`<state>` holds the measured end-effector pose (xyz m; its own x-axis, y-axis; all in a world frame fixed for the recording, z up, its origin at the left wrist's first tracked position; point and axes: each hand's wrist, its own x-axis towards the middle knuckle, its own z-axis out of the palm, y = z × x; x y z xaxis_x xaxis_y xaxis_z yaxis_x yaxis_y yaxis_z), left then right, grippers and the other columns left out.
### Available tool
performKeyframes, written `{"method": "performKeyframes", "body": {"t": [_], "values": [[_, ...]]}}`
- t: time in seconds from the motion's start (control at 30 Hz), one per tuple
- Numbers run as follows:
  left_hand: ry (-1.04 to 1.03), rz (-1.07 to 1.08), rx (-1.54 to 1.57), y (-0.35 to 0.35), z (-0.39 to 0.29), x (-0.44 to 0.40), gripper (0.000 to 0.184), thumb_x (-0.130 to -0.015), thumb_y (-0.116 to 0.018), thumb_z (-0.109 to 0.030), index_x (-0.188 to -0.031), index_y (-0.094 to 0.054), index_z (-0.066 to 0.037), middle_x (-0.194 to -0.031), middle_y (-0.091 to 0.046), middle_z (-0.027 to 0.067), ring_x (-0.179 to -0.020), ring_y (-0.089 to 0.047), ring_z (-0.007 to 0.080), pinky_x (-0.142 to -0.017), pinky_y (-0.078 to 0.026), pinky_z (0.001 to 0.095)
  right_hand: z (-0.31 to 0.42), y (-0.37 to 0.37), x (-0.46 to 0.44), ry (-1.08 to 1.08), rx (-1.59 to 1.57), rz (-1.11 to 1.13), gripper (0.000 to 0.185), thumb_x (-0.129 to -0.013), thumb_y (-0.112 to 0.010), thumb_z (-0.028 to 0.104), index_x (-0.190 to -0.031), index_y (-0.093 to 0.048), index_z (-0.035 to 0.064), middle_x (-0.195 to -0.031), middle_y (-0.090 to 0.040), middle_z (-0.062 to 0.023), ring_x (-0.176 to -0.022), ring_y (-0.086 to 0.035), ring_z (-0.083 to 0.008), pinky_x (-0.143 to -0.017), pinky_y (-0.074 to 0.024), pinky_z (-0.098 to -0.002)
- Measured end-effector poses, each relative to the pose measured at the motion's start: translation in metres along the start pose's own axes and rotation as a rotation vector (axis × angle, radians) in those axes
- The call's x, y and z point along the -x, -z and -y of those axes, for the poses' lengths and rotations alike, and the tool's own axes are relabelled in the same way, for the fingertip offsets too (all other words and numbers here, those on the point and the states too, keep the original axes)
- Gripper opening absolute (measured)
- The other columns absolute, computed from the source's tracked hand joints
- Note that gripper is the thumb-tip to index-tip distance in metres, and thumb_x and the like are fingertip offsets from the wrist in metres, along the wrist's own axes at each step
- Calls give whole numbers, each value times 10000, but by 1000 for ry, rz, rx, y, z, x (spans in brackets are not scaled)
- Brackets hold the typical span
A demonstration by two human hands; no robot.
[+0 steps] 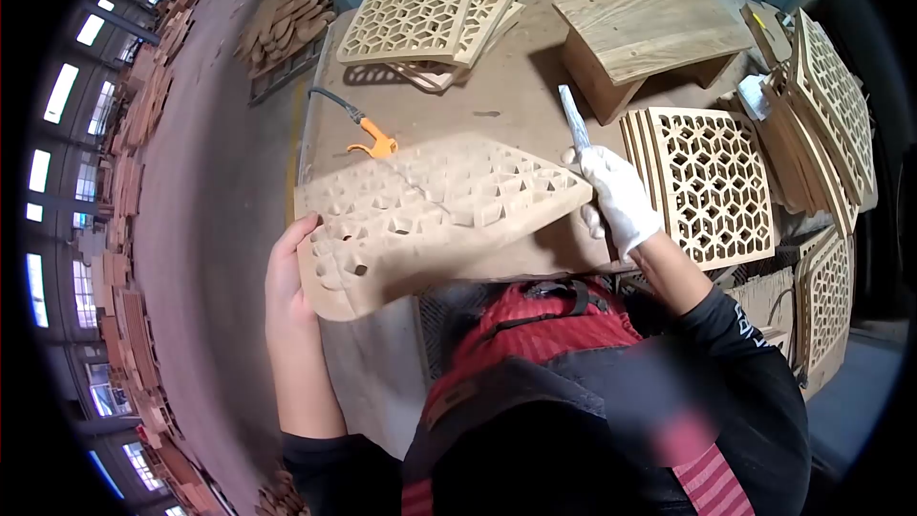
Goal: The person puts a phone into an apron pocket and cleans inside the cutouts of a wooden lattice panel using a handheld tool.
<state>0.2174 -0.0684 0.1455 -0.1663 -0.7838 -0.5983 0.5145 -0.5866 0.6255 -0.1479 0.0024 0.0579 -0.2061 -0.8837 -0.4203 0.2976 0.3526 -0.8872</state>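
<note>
My bare left hand (294,272) grips the left edge of a wooden lattice panel (435,220), with the fingers partly hidden. The panel is tilted above the table, blurred by motion, and pierced with many small cut-outs. My right hand (616,193), in a white glove, is closed on a slim bluish-white stick (574,119) that points up and away from me. The panel's right corner is close by the gloved fingers; whether they touch it I cannot tell. Just beyond the panel lies an orange air blow gun (374,140) on its hose.
Lattice panels (411,14) are piled at the table's far left. More panels (716,186) lean in a row at right, beside another stack (831,105). A low wooden stand (650,33) is on the table (516,86) at the back. Wooden pieces (285,24) are heaped beyond its left edge.
</note>
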Motion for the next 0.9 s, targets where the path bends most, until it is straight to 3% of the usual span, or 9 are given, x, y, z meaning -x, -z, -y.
{"method": "performKeyframes", "body": {"t": [0.2, 0.3, 0.33, 0.43, 0.5, 0.67, 0.83, 0.87, 0.9], "values": [[-90, 52, 91, -14, 7, 6, 517, -1008, -502, -394, -1212, -523, 81, -1144, -640, 218, -1016, -657, 329, -895, -579, 416, 23, 2, -30, -132, -152, 116, 359, -1024, -436, 407, -910, -584, 100, -573, -556, -34, -325, -348, -66, -284, -211, -219], [-103, 22, 102, -8, 13, -7, 524, -1012, -496, -396, -1223, -507, 84, -1189, -609, 231, -1084, -623, 350, -898, -577, 425, 22, -4, -51, -192, -188, 121, 361, -1013, -420, 501, -912, -559, 183, -598, -525, 21, -329, -282, -40, -310, -217, -208], [-100, 26, 162, -5, 14, -12, 539, -1015, -490, -396, -1251, -481, 89, -1228, -580, 243, -1120, -597, 384, -923, -568, 451, 21, -6, -58, -192, -193, 111, 369, -1011, -423, 509, -911, -559, 181, -602, -528, 18, -330, -281, -41, -313, -214, -210], [-157, -42, 144, -12, 15, -17, 490, -1032, -455, -399, -1327, -476, -9, -1280, -570, 173, -1149, -586, 318, -954, -546, 453, 24, -13, -71, -162, -198, 111, 402, -1004, -423, 538, -904, -560, 173, -610, -534, 17, -330, -274, -42, -315, -210, -216], [-131, 5, 217, 0, 13, -24, 547, -1019, -466, -444, -1321, -473, 12, -1288, -548, 199, -1140, -591, 363, -951, -554, 473, 31, -17, -75, -145, -194, 104, 414, -1002, -419, 547, -902, -561, 172, -612, -534, 20, -327, -269, -42, -313, -207, -219], [-139, 36, 283, 12, 11, -33, 607, -993, -478, -490, -1335, -460, 11, -1289, -534, 222, -1148, -588, 393, -964, -556, 480, 40, -35, -90, 12, -37, 22, 452, -934, -525, 617, -916, -571, 168, -573, -508, 27, -318, -287, -66, -306, -212, -237], [-99, -19, 194, -8, 6, -30, 762, -909, -600, -550, -1310, -433, 76, -1277, -534, 259, -1120, -603, 386, -919, -579, 451, 55, -49, -113, 41, -92, -56, 423, -858, -695, 529, -782, -554, 137, -569, -506, 14, -365, -353, -56, -335, -277, -229], [-68, -7, 64, 4, 4, -33, 694, -880, -631, -572, -1158, -524, 55, -1136, -620, 223, -1051, -648, 338, -852, -597, 429, 57, -48, -121, 21, -104, -70, 427, -857, -694, 530, -774, -556, 135, -566, -503, 16, -366, -354, -53, -332, -273, -228], [-97, -122, -78, -3, 9, -28, 603, -895, -609, -582, -1110, -546, -22, -1005, -626, 88, -884, -677, 209, -784, -600, 368, 58, -46, -130, 2, -115, -85, 430, -856, -694, 531, -766, -557, 133, -563, -501, 18, -367, -354, -51, -330, -270, -227]]}}
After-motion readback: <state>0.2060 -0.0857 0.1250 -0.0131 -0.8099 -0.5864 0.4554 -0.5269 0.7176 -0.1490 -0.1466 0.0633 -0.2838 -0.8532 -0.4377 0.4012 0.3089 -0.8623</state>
